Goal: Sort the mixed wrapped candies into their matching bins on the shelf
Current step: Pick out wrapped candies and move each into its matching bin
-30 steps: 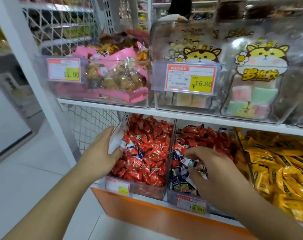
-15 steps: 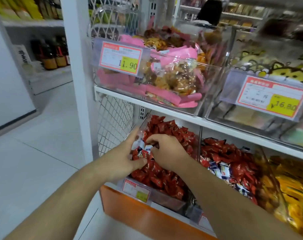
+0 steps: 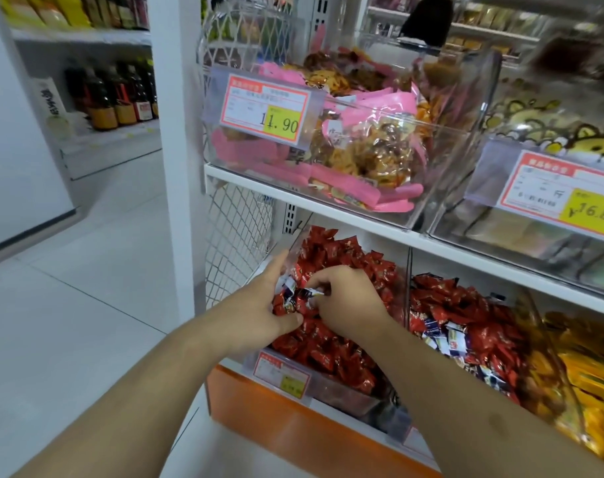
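Both hands are in the left clear bin point(image 3: 342, 396) on the lower shelf, which is piled with red wrapped candies point(image 3: 338, 353). My left hand point(image 3: 259, 312) cups a small handful of blue-and-white and red candies point(image 3: 293, 298) against the bin's left side. My right hand point(image 3: 348, 301) pinches a blue-and-white candy point(image 3: 316, 294) at that handful. The neighbouring bin to the right holds red candies mixed with blue-and-white candies point(image 3: 445, 334). Further right is a bin of yellow wrapped candies point(image 3: 583, 374).
The upper shelf carries a clear bin of pink snack packs point(image 3: 362, 157) with a price tag point(image 3: 266, 112) and another bin tagged 16.80 point(image 3: 562, 191). A white upright post point(image 3: 176, 132) and wire mesh point(image 3: 238, 229) stand left. Tiled floor lies left; an orange base point(image 3: 293, 426) runs below.
A second ago my right hand was in the middle bin; it has crossed to the left bin beside my left hand. The view has swung left.
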Action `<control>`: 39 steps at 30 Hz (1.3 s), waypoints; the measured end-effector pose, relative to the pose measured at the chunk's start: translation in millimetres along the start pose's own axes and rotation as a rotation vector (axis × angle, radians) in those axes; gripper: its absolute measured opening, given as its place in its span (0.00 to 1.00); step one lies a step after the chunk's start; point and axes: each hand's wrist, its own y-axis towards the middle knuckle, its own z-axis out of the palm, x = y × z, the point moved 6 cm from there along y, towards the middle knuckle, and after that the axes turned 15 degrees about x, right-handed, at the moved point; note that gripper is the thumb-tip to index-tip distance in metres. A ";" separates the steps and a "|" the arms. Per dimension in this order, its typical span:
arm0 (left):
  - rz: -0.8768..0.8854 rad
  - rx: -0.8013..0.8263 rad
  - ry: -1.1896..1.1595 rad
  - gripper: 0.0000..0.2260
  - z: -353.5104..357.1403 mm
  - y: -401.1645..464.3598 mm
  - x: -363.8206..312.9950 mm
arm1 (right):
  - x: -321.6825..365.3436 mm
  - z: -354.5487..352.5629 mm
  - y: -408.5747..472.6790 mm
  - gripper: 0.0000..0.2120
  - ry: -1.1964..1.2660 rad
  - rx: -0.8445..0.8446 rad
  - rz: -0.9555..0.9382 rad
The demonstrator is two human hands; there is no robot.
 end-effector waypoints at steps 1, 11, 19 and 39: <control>0.002 -0.002 0.000 0.49 -0.1 0.1 0.0 | 0.9 -3.7 -3.5 0.09 -0.004 -0.022 -0.001; -0.003 -0.033 0.022 0.50 0.8 -3.8 -9.6 | -1.4 -61.4 -84.6 0.12 0.090 -0.213 -0.064; -0.004 -0.213 0.269 0.47 -1.6 -6.1 -23.2 | -52.8 -90.7 -170.0 0.07 0.240 -0.320 -0.010; 0.004 -0.424 0.607 0.14 16.8 83.3 -62.9 | -114.6 -85.7 -189.4 0.13 0.050 -0.148 0.160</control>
